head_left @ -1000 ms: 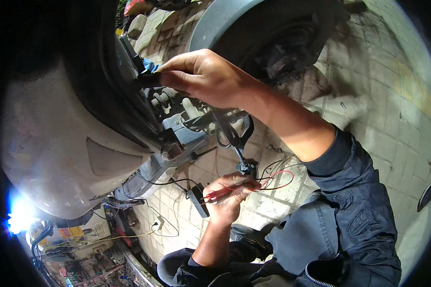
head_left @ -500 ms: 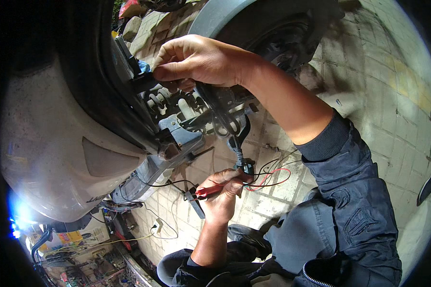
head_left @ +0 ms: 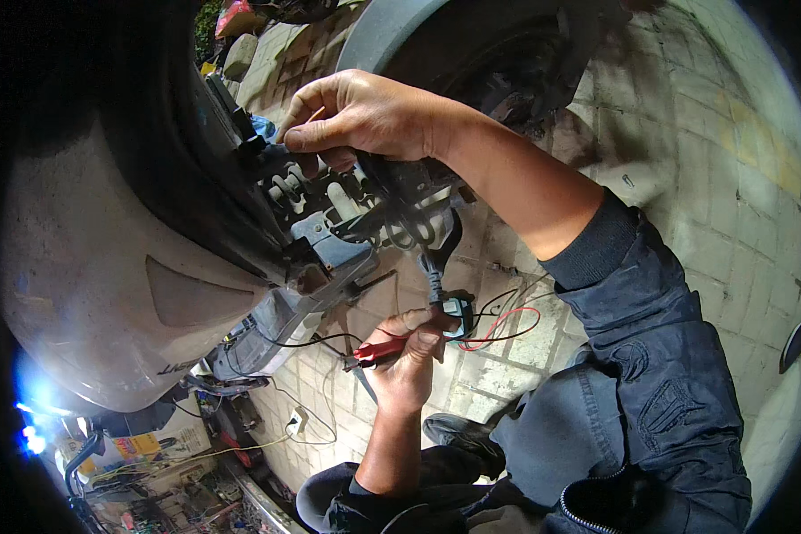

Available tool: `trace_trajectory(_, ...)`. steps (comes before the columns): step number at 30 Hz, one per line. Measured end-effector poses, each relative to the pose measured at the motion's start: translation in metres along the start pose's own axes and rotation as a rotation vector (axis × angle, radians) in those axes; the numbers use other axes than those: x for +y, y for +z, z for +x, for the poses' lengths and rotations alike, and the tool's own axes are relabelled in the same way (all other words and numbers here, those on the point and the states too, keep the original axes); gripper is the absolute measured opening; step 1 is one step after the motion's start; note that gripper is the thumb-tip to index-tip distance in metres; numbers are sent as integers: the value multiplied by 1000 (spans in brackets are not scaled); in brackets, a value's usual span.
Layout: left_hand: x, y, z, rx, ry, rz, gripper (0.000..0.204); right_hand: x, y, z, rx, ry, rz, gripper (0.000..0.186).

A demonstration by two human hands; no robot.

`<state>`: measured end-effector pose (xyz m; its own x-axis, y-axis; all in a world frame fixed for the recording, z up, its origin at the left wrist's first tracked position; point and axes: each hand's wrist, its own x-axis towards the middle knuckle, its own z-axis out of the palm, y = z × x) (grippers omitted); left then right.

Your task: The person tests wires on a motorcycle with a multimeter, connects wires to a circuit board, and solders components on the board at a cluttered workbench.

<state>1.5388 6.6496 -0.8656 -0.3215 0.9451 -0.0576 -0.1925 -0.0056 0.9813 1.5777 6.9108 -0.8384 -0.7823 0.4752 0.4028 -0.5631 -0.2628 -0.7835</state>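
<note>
1. The left hand, below and right of the blue-grey bracket, is closed around a red lead handle.
2. That handle lies below the bracket, nearer the left hand, its long axis roughly sideways, tip leftward.
3. The right hand, above the bracket, has curled fingers; I cannot tell whether they grip anything.
</note>
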Motion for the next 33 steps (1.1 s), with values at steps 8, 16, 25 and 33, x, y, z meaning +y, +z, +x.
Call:
trace_trajectory(8,-1,1,0,15,-12,-20,28,-4,-1,0,29,-38,30,20)
trace_trajectory(16,-3,3,-1,27,6,14,26,-6,3,1,81,-37,-41,21)
trace_trajectory(25,-7,0,-2,72,5,22,21,-13,5,3,61,29,-104,25)
trace_trajectory(33,5,2,-2,69,31,56,22,-19,0,0,-56,162,-122,32)
